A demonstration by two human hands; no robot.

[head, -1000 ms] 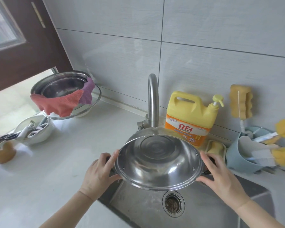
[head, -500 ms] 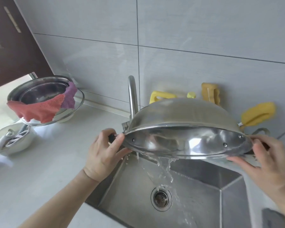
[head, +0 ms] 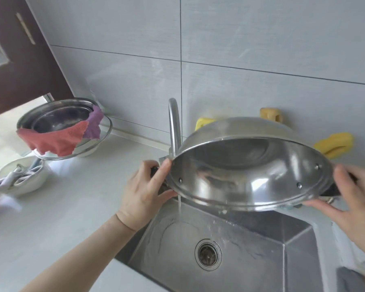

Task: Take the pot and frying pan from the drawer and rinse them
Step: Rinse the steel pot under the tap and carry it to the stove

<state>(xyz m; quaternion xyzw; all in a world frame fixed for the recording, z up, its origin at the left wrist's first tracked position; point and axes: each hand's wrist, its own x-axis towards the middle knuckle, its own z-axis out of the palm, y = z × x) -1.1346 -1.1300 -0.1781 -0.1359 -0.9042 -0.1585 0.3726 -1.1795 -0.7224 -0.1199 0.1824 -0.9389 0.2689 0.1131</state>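
— What are the fingers doing?

— My left hand (head: 142,191) has its fingers curled round the dark side handle of the steel pot (head: 251,165), thumb up against the rim. My right hand (head: 358,194) grips the opposite handle, with the lower fingers stretched under the rim.

— And the pot itself?

— I'm holding it between both hands above the sink (head: 251,256), tipped so its hollow faces me and its base points at the wall. A thin stream of water (head: 179,204) runs off the low left edge into the basin, near the drain (head: 208,254).

— What's around it?

— The faucet (head: 174,125) rises just behind the pot's left side. Yellow sponges (head: 333,144) show past the far rim. Well to the left on the counter (head: 61,207), a steel bowl (head: 57,114) carries a red cloth (head: 55,140) and a purple one over its edge.
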